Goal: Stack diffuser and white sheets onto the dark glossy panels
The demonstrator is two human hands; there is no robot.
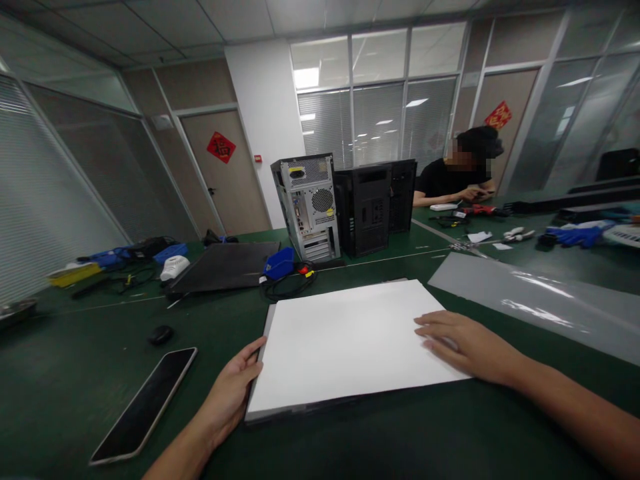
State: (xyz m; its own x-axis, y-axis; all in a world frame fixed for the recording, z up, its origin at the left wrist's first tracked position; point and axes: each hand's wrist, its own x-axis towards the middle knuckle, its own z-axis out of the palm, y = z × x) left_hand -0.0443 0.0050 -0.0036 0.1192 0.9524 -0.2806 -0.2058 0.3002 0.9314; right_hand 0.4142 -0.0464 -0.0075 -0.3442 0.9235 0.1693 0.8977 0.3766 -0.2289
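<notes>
Head view: paper well short of the far edge of the surface, clasped at left by the left hand, under the spread right hand, likely to skew if pushed unevenly.

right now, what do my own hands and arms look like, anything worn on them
The left hand and right hand are both ungloved, with no watch or bracelet showing. The left forearm and right forearm are bare, with no sleeve in view.
</notes>
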